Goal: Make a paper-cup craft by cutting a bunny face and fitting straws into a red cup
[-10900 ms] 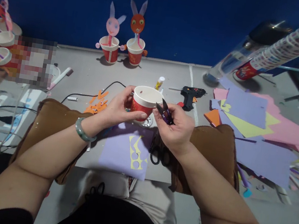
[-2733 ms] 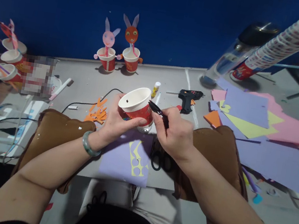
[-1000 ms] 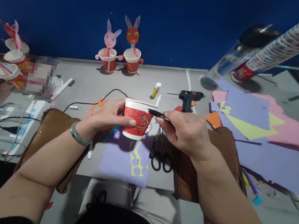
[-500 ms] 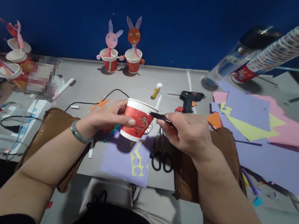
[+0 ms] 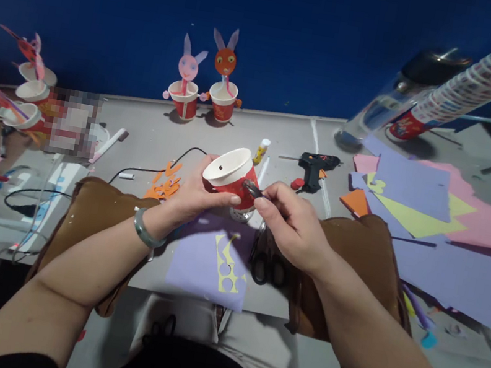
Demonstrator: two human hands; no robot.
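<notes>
My left hand [image 5: 197,191] is wrapped round a red-and-white paper cup [image 5: 228,172], thumb along its side. The cup is tipped so that its opening partly faces me, and a small dark slit shows in its inner wall. In my right hand [image 5: 289,219] a slim black pointed tool [image 5: 253,189] is pinched, its front end against the cup's right side. Its exact kind and whether the tip has pierced the wall I cannot tell. Below lie a purple sheet [image 5: 194,263], a yellow paper scrap with round holes [image 5: 227,269] and black-handled scissors [image 5: 266,269].
Behind the cup stand two paper-cup rabbits [image 5: 186,100], a glue stick [image 5: 261,151] and a black glue gun [image 5: 318,168]. Coloured paper [image 5: 415,181] and a tall cup stack [image 5: 478,85] are at right. Orange scraps [image 5: 164,186] and a power strip [image 5: 55,196] lie left.
The cup has been tipped toward me, so its inside now shows. My right hand has moved slightly lower, with the tool still at the cup's right side. More orange scraps are uncovered.
</notes>
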